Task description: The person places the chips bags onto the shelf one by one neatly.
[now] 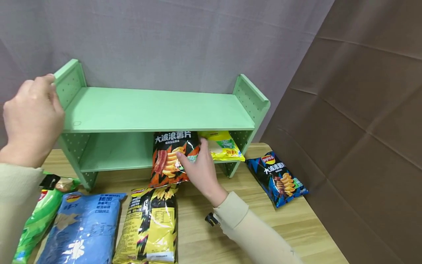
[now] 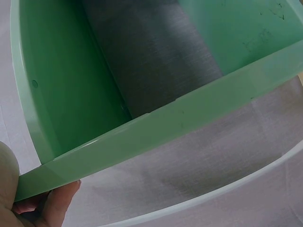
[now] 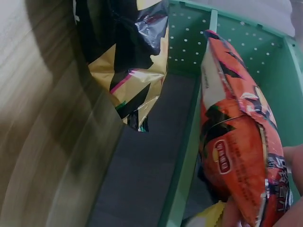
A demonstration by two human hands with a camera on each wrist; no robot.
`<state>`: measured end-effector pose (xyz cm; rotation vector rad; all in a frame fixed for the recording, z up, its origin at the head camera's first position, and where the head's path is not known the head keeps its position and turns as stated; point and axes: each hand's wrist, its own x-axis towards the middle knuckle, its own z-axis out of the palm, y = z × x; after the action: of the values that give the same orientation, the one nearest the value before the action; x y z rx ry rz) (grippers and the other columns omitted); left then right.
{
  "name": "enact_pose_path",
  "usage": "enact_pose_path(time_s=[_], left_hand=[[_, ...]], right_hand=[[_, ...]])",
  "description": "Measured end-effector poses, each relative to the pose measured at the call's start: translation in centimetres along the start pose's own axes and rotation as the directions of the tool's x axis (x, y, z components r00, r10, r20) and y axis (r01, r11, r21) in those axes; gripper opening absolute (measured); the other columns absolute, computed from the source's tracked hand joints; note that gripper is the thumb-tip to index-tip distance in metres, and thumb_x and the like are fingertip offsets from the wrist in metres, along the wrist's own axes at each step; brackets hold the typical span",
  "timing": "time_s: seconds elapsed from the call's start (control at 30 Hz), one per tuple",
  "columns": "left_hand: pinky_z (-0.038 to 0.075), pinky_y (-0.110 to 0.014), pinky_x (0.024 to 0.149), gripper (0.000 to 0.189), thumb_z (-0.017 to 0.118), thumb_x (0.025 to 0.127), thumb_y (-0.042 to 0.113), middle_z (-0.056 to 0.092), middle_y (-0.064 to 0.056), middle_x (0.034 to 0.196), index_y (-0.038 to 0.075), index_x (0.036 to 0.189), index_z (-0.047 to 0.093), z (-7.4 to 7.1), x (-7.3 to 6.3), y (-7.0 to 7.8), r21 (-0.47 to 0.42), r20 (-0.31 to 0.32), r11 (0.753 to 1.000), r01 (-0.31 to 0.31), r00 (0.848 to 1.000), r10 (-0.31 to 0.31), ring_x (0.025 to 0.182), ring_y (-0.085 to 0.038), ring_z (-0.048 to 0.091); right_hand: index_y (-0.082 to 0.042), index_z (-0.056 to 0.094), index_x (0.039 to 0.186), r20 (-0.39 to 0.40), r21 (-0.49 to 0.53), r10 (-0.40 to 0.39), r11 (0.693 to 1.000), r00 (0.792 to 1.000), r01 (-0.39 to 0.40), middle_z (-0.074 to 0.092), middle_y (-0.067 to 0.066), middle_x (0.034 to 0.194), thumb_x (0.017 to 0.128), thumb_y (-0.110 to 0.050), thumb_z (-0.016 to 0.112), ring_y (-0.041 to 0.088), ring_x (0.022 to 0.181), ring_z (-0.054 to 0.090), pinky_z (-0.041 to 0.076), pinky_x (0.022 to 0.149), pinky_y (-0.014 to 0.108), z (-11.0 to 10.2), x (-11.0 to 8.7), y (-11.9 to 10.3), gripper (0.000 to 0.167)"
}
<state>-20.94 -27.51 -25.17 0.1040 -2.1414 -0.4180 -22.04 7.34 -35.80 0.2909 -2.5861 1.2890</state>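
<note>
My left hand [image 1: 34, 113] grips the upper left side panel [image 1: 67, 69] of a green shelf unit. Its fingers wrap the panel's edge [image 2: 123, 151] in the left wrist view. My right hand [image 1: 202, 170] holds a black and orange chip bag [image 1: 173, 156] by its right side, thumb on the front. That bag is upright at the front of the lower shelf [image 1: 115, 150], its top just under the upper board. In the right wrist view the bag's orange back [image 3: 232, 146] shows. Beside it on the lower shelf lies a yellow chip bag [image 1: 224, 146], partly behind my fingers.
A black and yellow chip bag [image 1: 150, 223], a light blue bag [image 1: 84, 227] and a green bag [image 1: 39, 220] lie on the wooden table before the shelf. Right of it is a dark blue chip bag [image 1: 278, 178], near a brown cloth wall [image 1: 362, 128]. A grey curtain [image 1: 165, 44] hangs behind.
</note>
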Motion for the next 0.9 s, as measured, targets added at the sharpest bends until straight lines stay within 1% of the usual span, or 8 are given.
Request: enact_pose_path(time_s=[0.17,0.3,0.4,0.53,0.6,0.63,0.77,0.9], left_hand=[[0.029,-0.066,0.055,0.041,0.034,0.102,0.019,0.06,-0.034,0.105,-0.004,0.125,0.058,0.0,0.0,0.0,-0.002,-0.004,1.0,0.004,1.0,-0.004,0.089,-0.055,0.051],[0.029,-0.066,0.055,0.04,0.034,0.102,0.019,0.06,-0.034,0.106,-0.004,0.126,0.058,0.1,0.0,-0.1,0.0,0.002,1.0,0.009,1.0,-0.009,0.09,-0.055,0.051],[0.029,-0.065,0.055,0.04,0.034,0.102,0.019,0.06,-0.034,0.106,-0.003,0.126,0.058,0.1,0.0,-0.2,0.001,0.005,1.0,0.011,1.0,-0.011,0.089,-0.055,0.052],[0.029,-0.065,0.055,0.04,0.035,0.102,0.02,0.059,-0.034,0.104,-0.003,0.127,0.058,0.2,0.1,-0.4,-0.001,0.005,1.0,0.015,1.0,-0.015,0.088,-0.056,0.052],[0.03,-0.065,0.055,0.041,0.035,0.103,0.02,0.059,-0.034,0.104,-0.002,0.128,0.057,0.1,0.1,-0.4,0.003,0.011,1.0,0.022,1.0,-0.022,0.087,-0.056,0.051],[0.03,-0.065,0.055,0.041,0.035,0.103,0.02,0.059,-0.035,0.104,-0.002,0.128,0.057,0.1,0.1,-0.4,0.005,0.014,1.0,0.025,1.0,-0.025,0.087,-0.056,0.051],[0.03,-0.065,0.055,0.041,0.034,0.103,0.021,0.059,-0.035,0.105,-0.002,0.129,0.056,0.0,0.1,-0.5,0.01,0.021,1.0,0.028,0.999,-0.028,0.087,-0.056,0.051],[0.03,-0.065,0.055,0.041,0.034,0.103,0.021,0.058,-0.035,0.104,-0.002,0.129,0.056,0.0,0.2,-0.5,0.01,0.02,1.0,0.026,0.999,-0.026,0.086,-0.056,0.051]], right_hand=[[-0.005,0.034,0.145,-0.045,-0.136,-0.174,0.977,0.984,0.166,0.038,0.014,0.137,0.091,-0.035,0.065,0.026,0.122,0.044,0.041,0.101,0.042,-0.1,-0.6,0.1,0.069],[-0.004,0.046,0.136,-0.034,-0.279,-0.341,0.906,0.939,0.319,0.039,0.016,0.136,0.091,-0.031,0.065,0.027,0.122,0.041,0.038,0.101,0.043,-0.1,-1.2,0.4,0.056],[-0.003,0.049,0.134,0.023,-0.386,-0.49,0.8,0.872,0.46,0.04,0.018,0.14,0.09,-0.038,0.066,0.03,0.13,0.036,0.031,0.107,0.046,-0.1,-2.0,0.6,0.058],[-0.005,0.046,0.137,0.169,-0.523,-0.625,0.598,0.762,0.607,0.037,0.019,0.146,0.086,-0.052,0.066,0.035,0.139,0.028,0.021,0.112,0.051,0.2,-2.8,0.7,0.073],[-0.007,0.043,0.142,0.24,-0.576,-0.643,0.509,0.727,0.64,0.035,0.02,0.149,0.084,-0.056,0.067,0.037,0.141,0.024,0.019,0.113,0.052,0.4,-3.1,0.8,0.079],[-0.009,0.042,0.144,0.267,-0.595,-0.641,0.478,0.72,0.646,0.034,0.02,0.15,0.083,-0.056,0.067,0.037,0.142,0.022,0.017,0.114,0.053,0.5,-3.1,0.9,0.081],[-0.014,0.039,0.147,0.29,-0.642,-0.636,0.425,0.715,0.638,0.035,0.02,0.15,0.081,-0.047,0.074,0.038,0.142,0.023,0.017,0.113,0.055,1.2,-3.2,1.3,0.082],[-0.015,0.043,0.144,0.249,-0.652,-0.661,0.426,0.708,0.627,0.04,0.019,0.147,0.081,-0.031,0.076,0.038,0.139,0.03,0.021,0.112,0.055,1.8,-2.9,1.7,0.074]])
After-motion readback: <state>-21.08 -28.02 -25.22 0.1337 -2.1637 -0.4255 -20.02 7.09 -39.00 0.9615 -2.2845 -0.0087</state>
